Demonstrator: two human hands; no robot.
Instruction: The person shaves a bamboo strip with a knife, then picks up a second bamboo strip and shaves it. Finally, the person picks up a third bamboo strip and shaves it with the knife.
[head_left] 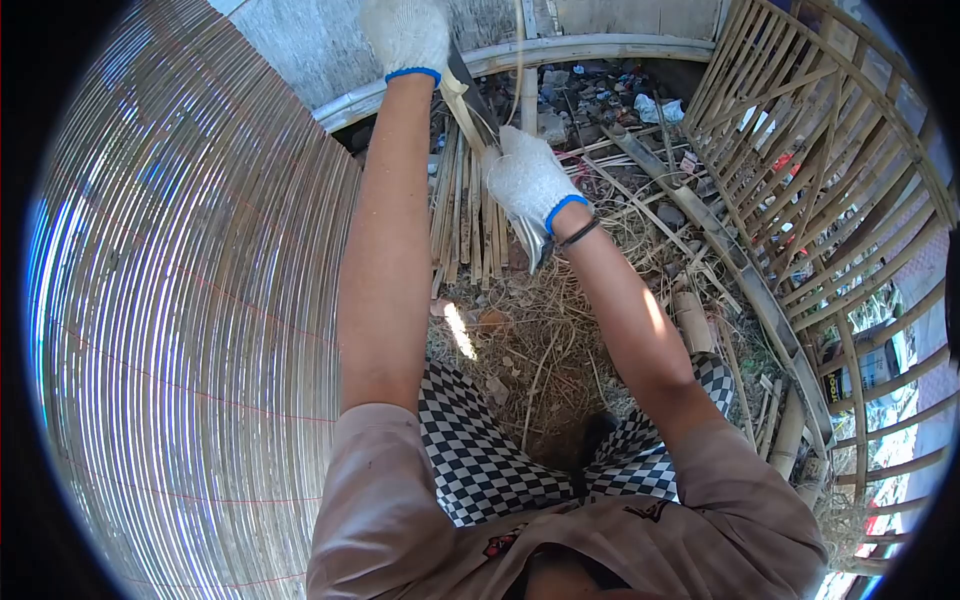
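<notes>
Both my hands wear white knit gloves with blue cuffs. My left hand (405, 35) is raised at the top of the view, closed around the upper end of a thin bamboo strip (462, 95) that slants down toward my right hand. My right hand (528, 180) is closed around a knife; its grey blade (533, 248) sticks out below the glove. The strip's lower end meets my right hand. A bundle of split bamboo sticks (465, 225) stands on the ground just behind both hands.
A large curved panel of fine woven bamboo (190, 320) fills the left side. An open bamboo lattice frame (830, 200) stands at the right. Dry straw and bamboo offcuts (540, 350) cover the ground between my knees. Litter (600, 90) lies by a curved bamboo pole and a concrete wall behind.
</notes>
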